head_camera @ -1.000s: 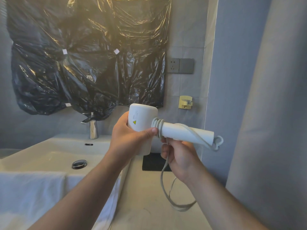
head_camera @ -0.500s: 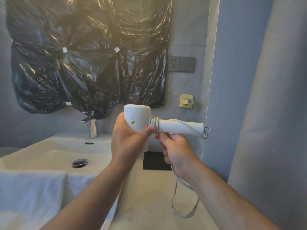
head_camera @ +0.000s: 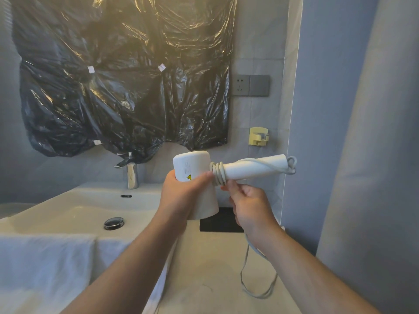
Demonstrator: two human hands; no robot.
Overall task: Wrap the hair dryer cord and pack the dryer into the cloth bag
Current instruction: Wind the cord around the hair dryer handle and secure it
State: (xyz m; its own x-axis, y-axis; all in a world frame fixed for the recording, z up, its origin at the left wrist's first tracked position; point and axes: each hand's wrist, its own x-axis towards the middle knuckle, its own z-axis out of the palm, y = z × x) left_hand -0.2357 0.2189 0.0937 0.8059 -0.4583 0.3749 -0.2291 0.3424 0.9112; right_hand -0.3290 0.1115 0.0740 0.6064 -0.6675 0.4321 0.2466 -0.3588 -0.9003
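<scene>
Bathroom, prob. home or hotel. White basin [head_camera: 74,209] w/ chrome drain plug [head_camera: 114,223] in its bowl, chrome tap [head_camera: 132,175] at basin's back edge. White towel [head_camera: 45,264] draped over basin's front rim. Above basin, black plastic sheet [head_camera: 122,87] taped over the tiled wall. Right of basin: pale countertop [head_camera: 204,268], wall socket + switch plate [head_camera: 250,85], yellow wall bracket [head_camera: 258,136] below it.

Two bare forearms, no sleeves in view up to the bottom edge of the picture. No watch, ring or band on the left hand [head_camera: 183,196] or on the right hand [head_camera: 250,207]. Wrists slim, knuckles smooth, nails short and plain where visible. No gloves, no marks on either arm.
</scene>
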